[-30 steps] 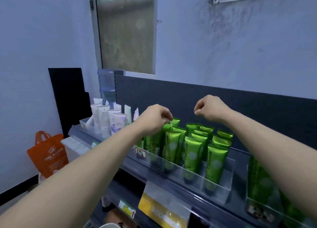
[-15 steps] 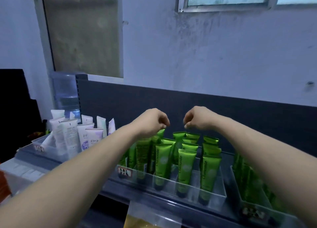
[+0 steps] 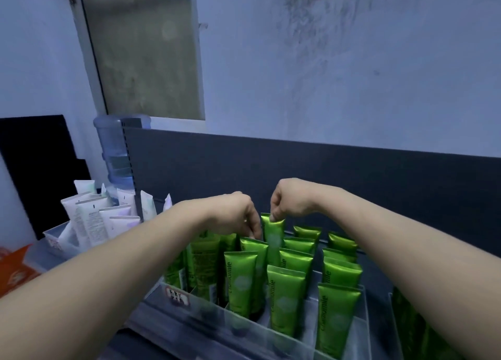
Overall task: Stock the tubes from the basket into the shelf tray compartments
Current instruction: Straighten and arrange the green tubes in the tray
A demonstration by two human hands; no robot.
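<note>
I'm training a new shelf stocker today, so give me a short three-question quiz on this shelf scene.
1. True or false: the right hand pinches the top of a green tube.
2. Where do the white tubes stand relative to the green tubes? A) to their left B) to their right C) behind them
3. Fill in: the green tubes in the clear tray stand crimped end ____.
Key: 1 true; 2 A; 3 up.

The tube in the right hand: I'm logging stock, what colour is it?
Shiny green tube, clearest in the head view.
</note>
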